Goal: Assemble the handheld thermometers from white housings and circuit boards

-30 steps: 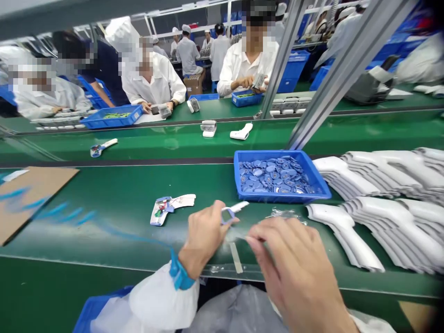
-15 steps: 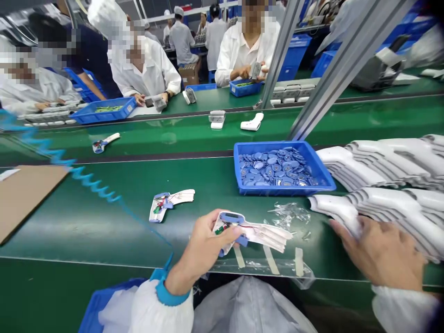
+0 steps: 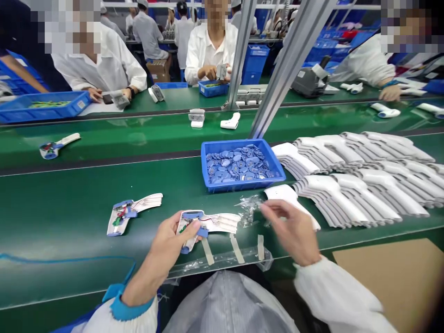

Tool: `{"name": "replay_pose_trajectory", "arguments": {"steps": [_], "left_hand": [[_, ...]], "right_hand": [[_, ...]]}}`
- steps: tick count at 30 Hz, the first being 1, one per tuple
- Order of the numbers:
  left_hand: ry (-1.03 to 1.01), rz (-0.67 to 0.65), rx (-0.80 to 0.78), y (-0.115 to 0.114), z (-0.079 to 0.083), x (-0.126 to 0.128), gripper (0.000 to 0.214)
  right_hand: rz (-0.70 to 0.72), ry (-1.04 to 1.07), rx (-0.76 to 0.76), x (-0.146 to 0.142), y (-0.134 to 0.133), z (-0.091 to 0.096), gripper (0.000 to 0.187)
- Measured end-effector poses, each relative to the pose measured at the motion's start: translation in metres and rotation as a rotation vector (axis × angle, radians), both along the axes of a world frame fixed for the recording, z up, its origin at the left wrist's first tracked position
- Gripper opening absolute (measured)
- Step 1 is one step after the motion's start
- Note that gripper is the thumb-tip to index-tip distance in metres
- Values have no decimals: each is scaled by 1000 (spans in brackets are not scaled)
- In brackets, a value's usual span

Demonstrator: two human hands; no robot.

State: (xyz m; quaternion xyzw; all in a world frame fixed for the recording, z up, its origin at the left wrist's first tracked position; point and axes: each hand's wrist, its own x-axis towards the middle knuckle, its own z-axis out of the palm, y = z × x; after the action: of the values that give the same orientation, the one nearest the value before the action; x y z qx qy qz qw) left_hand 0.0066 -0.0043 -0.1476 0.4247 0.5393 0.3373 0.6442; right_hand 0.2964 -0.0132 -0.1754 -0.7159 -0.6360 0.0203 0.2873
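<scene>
Left hand [image 3: 166, 245]: forearm extends forward from lower left, fingers clamped on the open thermometer shell [image 3: 218, 223], which sits over the green belt [image 3: 69, 231]. Right hand [image 3: 291, 229]: raised, fingers apart, just beside the plastic film [image 3: 249, 208].

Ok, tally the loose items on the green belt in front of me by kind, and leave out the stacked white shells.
Open wired housings: 2 (one held in the left hand)
Tape strips: 3
Blue trays of blue discs: 1
Crumpled clear plastic wrap: 1
Total: 7
</scene>
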Motion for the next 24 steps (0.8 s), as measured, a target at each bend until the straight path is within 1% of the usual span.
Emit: {"name": "replay_pose_trajectory", "arguments": {"steps": [2,4,5,7,9,10,13,15,18,20,22,24], "left_hand": [[13,8,-10,-1,0,-1,44],[21,2,-32,-3,1,-3,43],[18,-2,-42,-4,2,-4,43],[3,-17,-56,-5,4,-5,42],[-16,-35,-52,-5,7,-4,42],[-27,-41,-41,-4,8,-2,42],[-67,-52,-7,0,10,3,41],[-81,-58,-10,3,8,6,40],[-82,-52,-27,6,5,8,39],[-63,-32,-16,7,3,8,40],[-33,26,-3,8,2,7,43],[-10,115,2,6,2,1,47]], "right_hand": [[41,-19,-18,-17,0,-7,34],[59,-48,7,-16,-2,-12,30],[38,-85,23,-8,-2,-14,31],[-80,-203,34,16,-3,-18,44],[-230,-316,-8,46,-2,-23,55],[-272,-353,-39,60,-2,-27,59],[-247,-383,-81,86,-3,-31,62],[-221,-385,-51,90,-8,-25,57],[-122,-353,64,78,-16,-6,45],[-36,-338,133,61,-16,3,45],[32,-329,128,39,-12,3,47],[84,-298,79,18,-5,-4,49]]}}
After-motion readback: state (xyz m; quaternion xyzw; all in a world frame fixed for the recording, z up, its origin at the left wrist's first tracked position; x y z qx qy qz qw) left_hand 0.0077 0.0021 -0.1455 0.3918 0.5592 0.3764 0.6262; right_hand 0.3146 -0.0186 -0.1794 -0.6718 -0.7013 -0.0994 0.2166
